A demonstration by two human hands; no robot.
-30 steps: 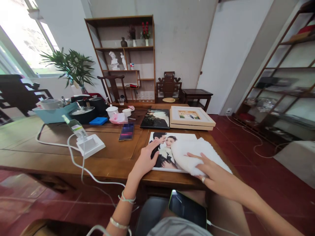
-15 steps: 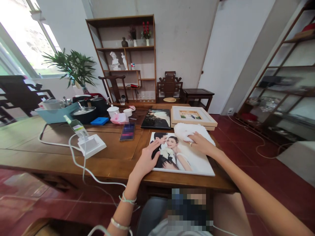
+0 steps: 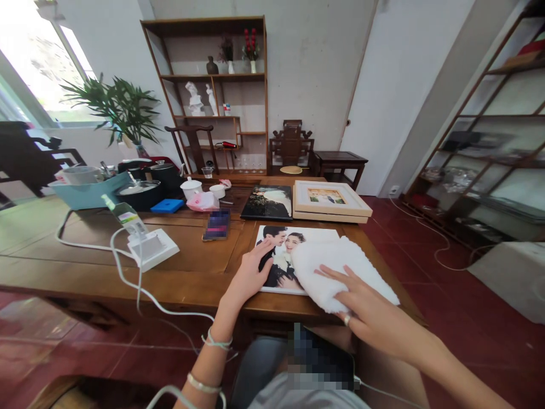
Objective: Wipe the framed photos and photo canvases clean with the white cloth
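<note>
A white-edged wedding photo panel [image 3: 277, 277] lies flat at the table's near edge, showing a couple. My left hand [image 3: 252, 268] rests flat on its left side, fingers stretched out over the dark suit in the picture. A fluffy white towel [image 3: 313, 264] covers the panel's right part, its right corner reaching beyond the panel. My right hand [image 3: 355, 295] is on the towel near its front edge and grips it, with some fingertips pressed into the pile. Just behind the panel lie a dark photo panel [image 3: 267, 203] and pale wooden picture frames [image 3: 361, 211], stacked.
On the wooden table [image 3: 204, 266] to the left are a phone [image 3: 216, 225], a white power strip [image 3: 154, 250] with a cable, a blue box [image 3: 167, 205], a pink packet [image 3: 203, 201], a lidded white cup [image 3: 191, 189] and a teal basin [image 3: 79, 196].
My right hand has drawn the towel from the panel's upper right corner down toward me, over its lower right. My left hand stays in place. The view has shifted slightly.
</note>
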